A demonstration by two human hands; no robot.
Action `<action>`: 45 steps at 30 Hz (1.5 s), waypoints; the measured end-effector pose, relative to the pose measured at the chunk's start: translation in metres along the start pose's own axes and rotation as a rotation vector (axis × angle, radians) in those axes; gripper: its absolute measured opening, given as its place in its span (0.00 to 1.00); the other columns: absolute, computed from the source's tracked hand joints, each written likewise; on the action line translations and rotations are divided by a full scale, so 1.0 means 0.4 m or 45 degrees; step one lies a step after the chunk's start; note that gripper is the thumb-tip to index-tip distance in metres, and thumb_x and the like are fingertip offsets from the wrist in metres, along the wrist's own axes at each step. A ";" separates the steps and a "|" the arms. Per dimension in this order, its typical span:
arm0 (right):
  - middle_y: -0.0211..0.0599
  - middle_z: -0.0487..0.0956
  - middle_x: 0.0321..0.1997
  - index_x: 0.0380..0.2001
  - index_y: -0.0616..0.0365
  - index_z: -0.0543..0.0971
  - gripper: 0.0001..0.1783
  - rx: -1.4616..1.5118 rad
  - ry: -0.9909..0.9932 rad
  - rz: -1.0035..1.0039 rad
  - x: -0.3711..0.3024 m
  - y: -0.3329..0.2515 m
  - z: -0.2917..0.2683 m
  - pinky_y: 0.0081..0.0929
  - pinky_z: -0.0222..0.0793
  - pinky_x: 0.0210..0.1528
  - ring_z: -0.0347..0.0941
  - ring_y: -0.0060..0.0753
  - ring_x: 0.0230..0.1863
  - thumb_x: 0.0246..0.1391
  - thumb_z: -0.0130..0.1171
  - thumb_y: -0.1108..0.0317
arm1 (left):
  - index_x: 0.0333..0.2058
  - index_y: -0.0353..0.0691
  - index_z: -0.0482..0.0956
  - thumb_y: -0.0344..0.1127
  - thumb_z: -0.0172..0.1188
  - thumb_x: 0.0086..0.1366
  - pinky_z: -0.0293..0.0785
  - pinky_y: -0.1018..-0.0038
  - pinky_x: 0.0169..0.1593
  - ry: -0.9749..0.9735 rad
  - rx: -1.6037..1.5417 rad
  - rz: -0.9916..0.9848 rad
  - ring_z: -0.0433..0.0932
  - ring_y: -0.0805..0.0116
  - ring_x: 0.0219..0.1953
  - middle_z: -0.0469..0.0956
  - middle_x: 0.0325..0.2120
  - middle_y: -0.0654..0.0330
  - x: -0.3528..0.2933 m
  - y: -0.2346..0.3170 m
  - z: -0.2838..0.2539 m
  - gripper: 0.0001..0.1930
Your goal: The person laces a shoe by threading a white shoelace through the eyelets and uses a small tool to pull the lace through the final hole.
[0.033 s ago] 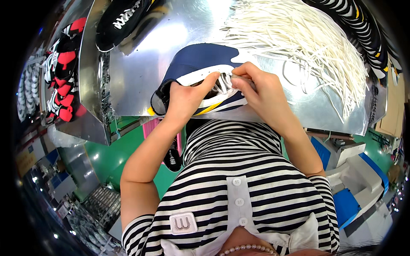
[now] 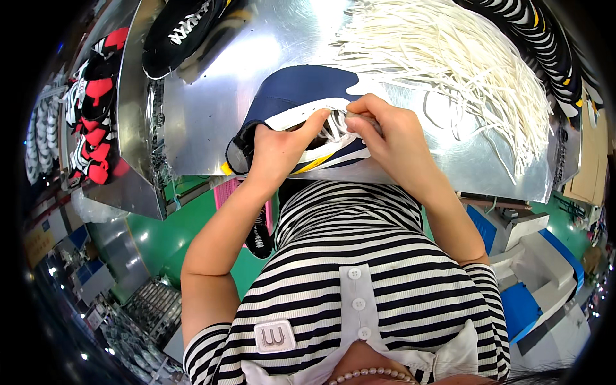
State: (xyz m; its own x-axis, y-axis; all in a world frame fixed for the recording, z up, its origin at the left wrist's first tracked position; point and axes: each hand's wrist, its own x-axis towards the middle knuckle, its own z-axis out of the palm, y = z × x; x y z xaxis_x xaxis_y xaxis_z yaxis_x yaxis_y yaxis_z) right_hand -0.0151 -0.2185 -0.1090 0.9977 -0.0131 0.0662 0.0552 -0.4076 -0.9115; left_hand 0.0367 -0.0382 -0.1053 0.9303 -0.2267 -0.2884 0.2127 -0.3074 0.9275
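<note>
A navy shoe upper [image 2: 301, 86] with a white eyelet band and yellow trim lies on its side near the metal table's front edge. My left hand [image 2: 282, 147] is closed round its collar side, the thumb pressing along the white band. White shoelace [image 2: 334, 126] crosses the upper's opening between my hands. My right hand [image 2: 394, 131] is closed in a pinch beside the eyelets. A slim greyish object [image 2: 366, 120] shows between its fingers; its kind is mostly hidden.
A large heap of loose white laces [image 2: 449, 70] covers the table's right side. A black laced shoe [image 2: 179, 35] stands at the far left. Striped uppers [image 2: 532, 38] are stacked far right, and red, black and white uppers [image 2: 96, 122] hang beyond the metal table's [image 2: 199, 144] left edge.
</note>
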 end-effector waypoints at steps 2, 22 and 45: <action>0.48 0.80 0.26 0.33 0.63 0.75 0.06 -0.045 -0.013 -0.026 0.011 0.003 0.000 0.39 0.72 0.31 0.78 0.49 0.28 0.56 0.60 0.71 | 0.35 0.31 0.83 0.31 0.68 0.60 0.75 0.79 0.35 -0.013 0.006 0.001 0.80 0.78 0.31 0.84 0.31 0.63 -0.001 0.000 0.000 0.08; 0.45 0.81 0.32 0.41 0.61 0.76 0.10 0.032 0.125 -0.086 0.080 0.027 -0.010 0.37 0.74 0.34 0.80 0.46 0.32 0.59 0.59 0.69 | 0.42 0.34 0.81 0.32 0.66 0.62 0.74 0.79 0.39 -0.275 -0.092 -0.093 0.78 0.77 0.35 0.82 0.35 0.62 0.024 0.032 -0.038 0.11; 0.42 0.82 0.33 0.42 0.60 0.75 0.12 -0.580 0.447 -0.080 0.101 0.085 0.103 0.37 0.75 0.31 0.80 0.45 0.30 0.62 0.56 0.64 | 0.33 0.37 0.80 0.22 0.67 0.53 0.68 0.70 0.40 -0.062 -0.176 0.519 0.72 0.64 0.37 0.74 0.35 0.62 -0.097 0.069 -0.168 0.08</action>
State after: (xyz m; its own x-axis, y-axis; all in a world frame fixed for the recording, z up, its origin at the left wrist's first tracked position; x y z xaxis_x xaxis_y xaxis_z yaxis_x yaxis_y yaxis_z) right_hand 0.0285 -0.1951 -0.1540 0.9161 -0.2466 0.3162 0.0141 -0.7682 -0.6401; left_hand 0.0266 0.0242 -0.0526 0.9320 -0.3484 0.1001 -0.1279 -0.0579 0.9901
